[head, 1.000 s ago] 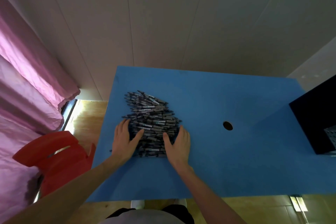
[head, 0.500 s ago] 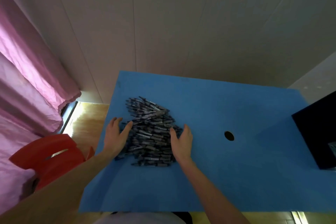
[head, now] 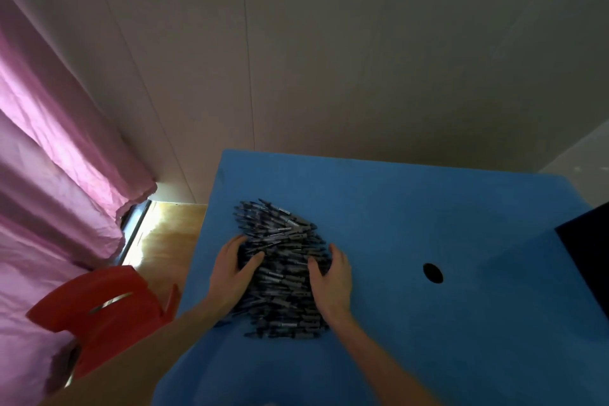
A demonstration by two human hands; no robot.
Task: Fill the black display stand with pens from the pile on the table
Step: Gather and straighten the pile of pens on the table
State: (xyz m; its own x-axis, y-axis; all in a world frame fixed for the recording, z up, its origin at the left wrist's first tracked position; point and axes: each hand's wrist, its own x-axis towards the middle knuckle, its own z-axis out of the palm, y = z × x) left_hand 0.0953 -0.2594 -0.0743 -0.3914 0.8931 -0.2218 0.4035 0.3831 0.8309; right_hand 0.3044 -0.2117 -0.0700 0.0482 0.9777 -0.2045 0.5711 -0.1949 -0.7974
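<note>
So the pile of pens [head: 283,269] sits on the left half of the blue table [head: 412,208], pretty close to the near-left corner. They're dark grey or black barrels with little pale label strips on them, mostly lying sideways and stacked a few layers deep, with the far end of the heap fanning out into a point. Way too many to count, easily dozens and dozens. The label strips are too small and blurry to read, so I can't make out a brand.

Both hands are on the heap. The left hand [head: 230,269] has its fingers curled over the left edge of the pile, thumb lying on top of the pens. The right hand [head: 331,280] cups the right side the same way, fingers bent round the edge.

One black display stand [head: 585,260] pokes in at the right edge, well apart from the pile. One round hole [head: 432,272] in the tabletop between them. One red chair [head: 105,313] beside the table, pink curtain [head: 56,175] behind it.
</note>
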